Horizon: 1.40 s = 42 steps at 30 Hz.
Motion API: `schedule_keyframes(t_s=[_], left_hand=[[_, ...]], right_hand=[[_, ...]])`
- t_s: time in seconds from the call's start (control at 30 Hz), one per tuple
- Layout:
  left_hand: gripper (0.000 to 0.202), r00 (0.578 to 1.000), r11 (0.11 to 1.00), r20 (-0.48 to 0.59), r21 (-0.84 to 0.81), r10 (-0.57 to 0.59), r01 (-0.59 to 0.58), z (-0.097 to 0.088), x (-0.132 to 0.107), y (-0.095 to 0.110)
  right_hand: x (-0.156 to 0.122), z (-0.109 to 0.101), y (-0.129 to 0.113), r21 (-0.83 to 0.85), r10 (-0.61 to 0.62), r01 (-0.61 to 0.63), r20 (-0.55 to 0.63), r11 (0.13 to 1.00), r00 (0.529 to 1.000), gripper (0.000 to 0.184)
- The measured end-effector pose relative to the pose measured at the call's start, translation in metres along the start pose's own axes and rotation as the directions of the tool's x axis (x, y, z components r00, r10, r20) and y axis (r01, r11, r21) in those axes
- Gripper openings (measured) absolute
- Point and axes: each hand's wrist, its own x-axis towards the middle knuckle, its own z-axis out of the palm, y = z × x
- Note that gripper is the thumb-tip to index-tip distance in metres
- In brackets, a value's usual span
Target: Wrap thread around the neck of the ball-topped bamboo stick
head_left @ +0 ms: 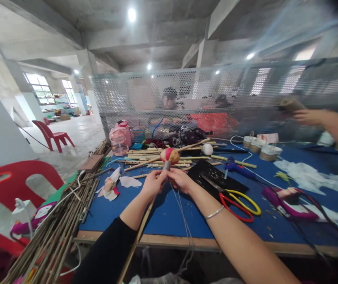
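Stick [142, 228] pinched below its ball [171, 155] by fingers of left hand [153, 183] and right hand [181, 180], presumably at the binding step, calling next for thread [184, 217] drawn taut.

One head-worn view: we face forward and down, near the left hand [153, 183], right hand [181, 180] and counter [104, 213]. We take in the perforated screen [115, 92] beyond and ceiling [163, 19] above.
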Motion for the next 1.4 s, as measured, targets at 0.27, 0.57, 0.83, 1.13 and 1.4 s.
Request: schedule_keyframes(t_s=[0.27,0.57,0.83,1.13,1.4], left_hand=[[0.039,0.989,0.996,-0.144,-0.088,0.018,-0.031,-0.035,0.02,0.0],[0.038,0.984,0.993,-0.173,-0.1,0.046,-0.064,-0.034,0.023,-0.006],[0.034,0.97,0.993,-0.238,-0.088,0.053,-0.076,-0.041,0.023,-0.004],[0.027,0.97,0.997,-0.235,-0.022,0.063,-0.071,-0.047,0.024,-0.002],[0.033,0.979,0.998,-0.197,-0.024,0.059,-0.065,-0.048,0.028,-0.006]], right_hand=[[-0.079,0.026,-0.035,-0.532,-0.157,0.146,0.025,0.834,0.987,0.028],[-0.097,0.009,-0.044,-0.791,-0.303,0.202,0.022,0.578,0.953,0.044],[0.007,0.001,-0.006,-0.824,-0.248,-0.193,-0.369,0.532,0.896,0.025],[0.028,0.01,-0.103,-0.484,-0.215,0.04,-0.31,0.874,0.926,0.023],[0.011,0.013,-0.237,-0.168,-0.581,0.557,-0.289,0.813,0.761,0.012]])
